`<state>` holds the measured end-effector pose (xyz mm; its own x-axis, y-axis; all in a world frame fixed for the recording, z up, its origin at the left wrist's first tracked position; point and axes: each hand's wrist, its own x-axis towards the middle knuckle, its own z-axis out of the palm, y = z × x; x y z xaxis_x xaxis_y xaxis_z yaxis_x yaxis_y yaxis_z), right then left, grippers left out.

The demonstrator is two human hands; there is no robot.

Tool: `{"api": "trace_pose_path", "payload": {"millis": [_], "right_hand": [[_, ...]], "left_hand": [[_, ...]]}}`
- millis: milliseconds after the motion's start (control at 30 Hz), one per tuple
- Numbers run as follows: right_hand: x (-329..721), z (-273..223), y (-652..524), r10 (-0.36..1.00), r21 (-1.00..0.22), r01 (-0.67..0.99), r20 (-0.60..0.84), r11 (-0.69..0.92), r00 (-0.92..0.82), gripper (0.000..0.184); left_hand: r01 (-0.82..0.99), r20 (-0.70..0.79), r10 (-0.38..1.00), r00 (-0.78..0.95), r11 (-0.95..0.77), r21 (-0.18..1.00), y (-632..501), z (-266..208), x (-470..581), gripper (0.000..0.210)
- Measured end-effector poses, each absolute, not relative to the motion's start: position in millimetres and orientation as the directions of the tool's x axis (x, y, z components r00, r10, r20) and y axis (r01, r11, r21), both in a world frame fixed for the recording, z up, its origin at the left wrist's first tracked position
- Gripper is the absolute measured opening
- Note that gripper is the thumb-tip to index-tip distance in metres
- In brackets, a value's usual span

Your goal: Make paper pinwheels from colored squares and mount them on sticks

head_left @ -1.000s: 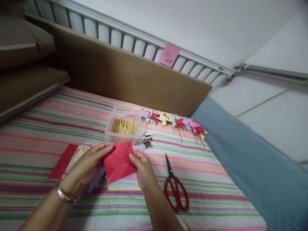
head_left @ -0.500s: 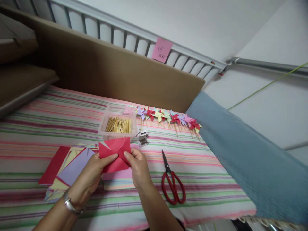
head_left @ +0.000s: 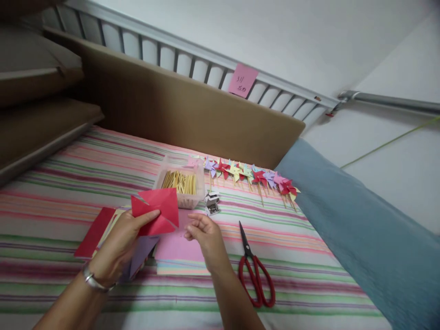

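Note:
My left hand (head_left: pixel 120 233) pinches a square of red paper (head_left: pixel 165 201) between thumb and fingers. Slits run into the sheet from its corners. To the right of the sheet, my right hand (head_left: pixel 206 233) is apart from it, fingers loosely curled and open, with nothing seen in them. Below my right hand lies a stack of paper squares, pink on top (head_left: pixel 178 247). A pile of coloured paper with a red sheet (head_left: pixel 94 231) is partly hidden behind my left hand. Scissors with red handles (head_left: pixel 256 275) rest to the right.
A clear plastic box (head_left: pixel 161 176) holds wooden sticks (head_left: pixel 180 182). Beside it sits a small open box of metal pins (head_left: pixel 213 207). Paper pinwheels on sticks (head_left: pixel 235 172) line the back of the striped cloth (head_left: pixel 302 266), before a brown board (head_left: pixel 192 114).
My right hand has let go of the red paper and drawn back to the right. My left hand keeps hold and has shifted the sheet left. The camera view has turned slightly.

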<state>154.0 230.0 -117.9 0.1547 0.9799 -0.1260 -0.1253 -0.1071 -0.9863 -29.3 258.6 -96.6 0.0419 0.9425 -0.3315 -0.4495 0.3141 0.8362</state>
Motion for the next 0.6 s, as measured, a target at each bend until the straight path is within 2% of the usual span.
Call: {"api": "trace_pose_path", "payload": {"millis": [67,267,367,467,600], "right_hand": [[171,-112,233,0.971,-0.995,0.021,-0.09,-0.097,0.221,0.028],[241,-103,223,0.92,-0.955,0.257,-0.041,-0.151,0.39,0.038],[276,-124,190,0.868,-0.793,0.546,0.045,-0.27,0.495,0.039],[312,-164,148,0.847,-0.634,0.679,0.07,-0.371,0.528,0.041],[348,-213,111,0.897,-0.565,0.792,0.19,-0.232,0.399,0.041]], "left_hand": [[-0.456,-0.34,0.94,0.039,0.319,0.831,261,-96,-38,0.028],[-0.513,-0.333,0.942,0.048,0.309,0.801,261,-86,-49,0.026],[-0.553,-0.348,0.935,0.066,0.324,0.768,260,-80,-50,0.025],[-0.553,-0.341,0.935,0.101,0.337,0.762,259,-79,-54,0.027],[-0.565,-0.3,0.942,0.15,0.331,0.756,258,-78,-59,0.028]]}}
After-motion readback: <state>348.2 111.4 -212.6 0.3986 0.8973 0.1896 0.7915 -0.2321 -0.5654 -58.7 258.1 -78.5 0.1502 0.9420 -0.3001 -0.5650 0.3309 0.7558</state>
